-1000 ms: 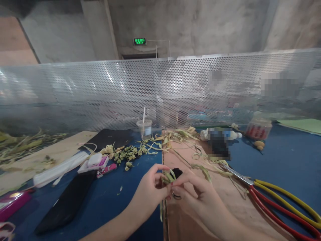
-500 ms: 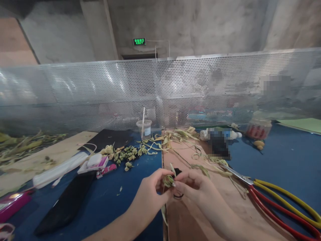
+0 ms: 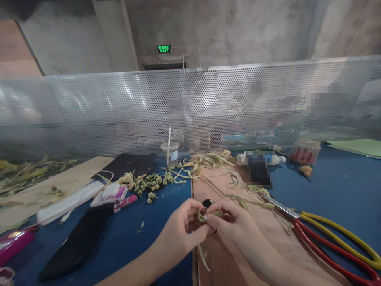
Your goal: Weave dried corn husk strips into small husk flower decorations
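My left hand [image 3: 182, 230] and my right hand [image 3: 235, 222] meet over the edge of the brown board [image 3: 220, 258]. Between their fingertips is a pale green leaf strip [image 3: 201, 216], bent into a small loop and pinched from both sides. A loose strip end [image 3: 204, 257] hangs below my left hand. Directly behind the fingertips shows a small black object [image 3: 206, 203], mostly hidden by the fingers. A pile of small green knotted pieces [image 3: 151, 182] lies on the blue table [image 3: 119, 246], left of my hands.
Red-and-yellow-handled scissors [image 3: 333, 238] lie at the right. Dry leaf strips [image 3: 216, 161], a plastic cup [image 3: 172, 153] and a jar [image 3: 305, 153] stand or lie farther back. At the left are a black case [image 3: 77, 242] and a pink device [image 3: 16, 246]. A perforated metal screen [image 3: 149, 99] rises behind.
The leaf strip between my fingertips has turned; its upright tip no longer shows, and a longer end hangs below. My right fingers have shifted slightly left over it.
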Motion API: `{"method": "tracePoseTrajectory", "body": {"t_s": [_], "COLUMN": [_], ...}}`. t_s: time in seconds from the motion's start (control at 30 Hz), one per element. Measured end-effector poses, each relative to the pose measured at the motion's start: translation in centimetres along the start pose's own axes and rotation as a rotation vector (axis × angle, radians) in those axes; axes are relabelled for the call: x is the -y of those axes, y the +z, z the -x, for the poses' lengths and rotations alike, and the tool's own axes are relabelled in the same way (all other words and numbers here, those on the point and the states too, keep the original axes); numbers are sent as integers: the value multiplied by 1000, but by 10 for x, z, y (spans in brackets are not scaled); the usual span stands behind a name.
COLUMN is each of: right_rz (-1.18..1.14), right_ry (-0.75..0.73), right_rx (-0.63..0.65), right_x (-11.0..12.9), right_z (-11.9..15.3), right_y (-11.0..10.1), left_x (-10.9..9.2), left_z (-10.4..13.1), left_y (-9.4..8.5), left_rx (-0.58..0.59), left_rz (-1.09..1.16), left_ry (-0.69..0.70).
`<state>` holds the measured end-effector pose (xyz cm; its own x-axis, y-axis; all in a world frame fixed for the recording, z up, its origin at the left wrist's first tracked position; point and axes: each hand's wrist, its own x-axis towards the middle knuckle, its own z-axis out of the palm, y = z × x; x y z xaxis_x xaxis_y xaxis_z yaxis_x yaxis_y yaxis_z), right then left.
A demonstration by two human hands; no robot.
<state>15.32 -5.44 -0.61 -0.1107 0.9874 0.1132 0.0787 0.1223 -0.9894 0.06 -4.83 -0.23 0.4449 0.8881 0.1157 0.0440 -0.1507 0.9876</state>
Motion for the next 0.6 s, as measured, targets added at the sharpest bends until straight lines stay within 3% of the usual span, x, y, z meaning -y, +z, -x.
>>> {"method": "tracePoseTrajectory", "body": {"t_s": [0.17, 0.23, 0.4, 0.6], "right_rz": [-87, -30, -104, -81], "right_ry": [22, 39, -27, 3], "right_rx": [-18, -13, 210, 217], "right_x": [7, 4, 2, 5], "right_z": [1, -1, -2, 0], "right_y": [0, -1, -2, -10], "left_x": [-3, -3, -3, 2], "left_z": [-2, -3, -4, -8], "left_y": [-2, -2, -3, -10], "left_rx": [43, 23, -15, -82], "left_rz": [222, 210, 128, 126], "left_ry": [-44, -57, -31, -32]}}
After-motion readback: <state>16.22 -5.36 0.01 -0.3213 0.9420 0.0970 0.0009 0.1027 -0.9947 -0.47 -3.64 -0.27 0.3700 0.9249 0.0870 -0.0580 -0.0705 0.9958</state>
